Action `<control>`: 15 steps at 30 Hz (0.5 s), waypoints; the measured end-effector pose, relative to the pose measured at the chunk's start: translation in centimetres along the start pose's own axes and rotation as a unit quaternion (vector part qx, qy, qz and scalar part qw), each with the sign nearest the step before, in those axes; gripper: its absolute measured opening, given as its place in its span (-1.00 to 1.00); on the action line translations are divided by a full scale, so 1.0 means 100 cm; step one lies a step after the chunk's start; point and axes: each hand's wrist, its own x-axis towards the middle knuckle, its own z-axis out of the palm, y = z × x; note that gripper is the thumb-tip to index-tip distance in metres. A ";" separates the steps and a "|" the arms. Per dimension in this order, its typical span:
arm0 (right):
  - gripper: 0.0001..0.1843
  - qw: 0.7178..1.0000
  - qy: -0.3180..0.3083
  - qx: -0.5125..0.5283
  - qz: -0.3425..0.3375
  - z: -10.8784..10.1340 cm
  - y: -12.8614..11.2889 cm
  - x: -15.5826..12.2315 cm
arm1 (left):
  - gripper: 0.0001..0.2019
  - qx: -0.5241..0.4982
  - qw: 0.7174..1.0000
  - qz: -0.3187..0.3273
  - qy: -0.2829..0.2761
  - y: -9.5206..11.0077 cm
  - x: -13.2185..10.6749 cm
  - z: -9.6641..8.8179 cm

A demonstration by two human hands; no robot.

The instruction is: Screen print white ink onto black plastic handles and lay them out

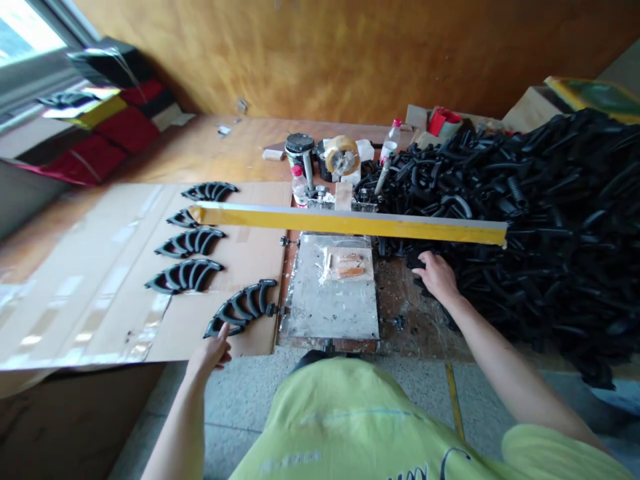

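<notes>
My left hand [217, 350] is over the near edge of the cardboard, its index finger stretched toward a fanned row of curved black plastic parts [245, 303]. The finger seems to touch the row's near end; the other fingers are loosely bent, with nothing seen in them. At the left edge of a large black heap [540, 247], my right hand [436, 277] has thumb and fingers about a dark plastic part [415, 259], whose outline blends into the heap. Between my hands lies a grey metal plate [335, 303] bearing a small block with orange-brown pieces [351, 271].
A yellow-faced bar [350, 222] spans above the plate, from the cardboard [120, 240] to the heap. More fanned rows [185, 275] lie at left. Behind the bar stand a tape roll [343, 157], a dark-lidded tub [299, 145] and red-capped bottles [391, 140]. Red boxes [125, 130] sit back left.
</notes>
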 end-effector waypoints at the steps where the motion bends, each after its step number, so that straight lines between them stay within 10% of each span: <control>1: -0.80 0.998 0.009 0.049 -0.029 0.005 -0.023 0.005 | -0.58 0.006 1.000 0.008 -0.001 0.015 -0.005 0.000; 8: -0.81 0.963 -0.009 0.165 -0.213 0.038 -0.161 0.036 | -0.44 -0.232 0.895 0.376 -0.057 0.184 -0.103 0.035; 12: -0.78 0.966 -0.029 0.119 -0.228 0.035 -0.181 0.037 | -0.39 -0.343 0.822 0.442 -0.103 0.247 -0.156 0.052; 15: -0.69 0.966 -0.025 0.100 -0.237 0.026 -0.165 0.034 | -0.42 -0.342 0.814 0.456 -0.115 0.251 -0.166 0.055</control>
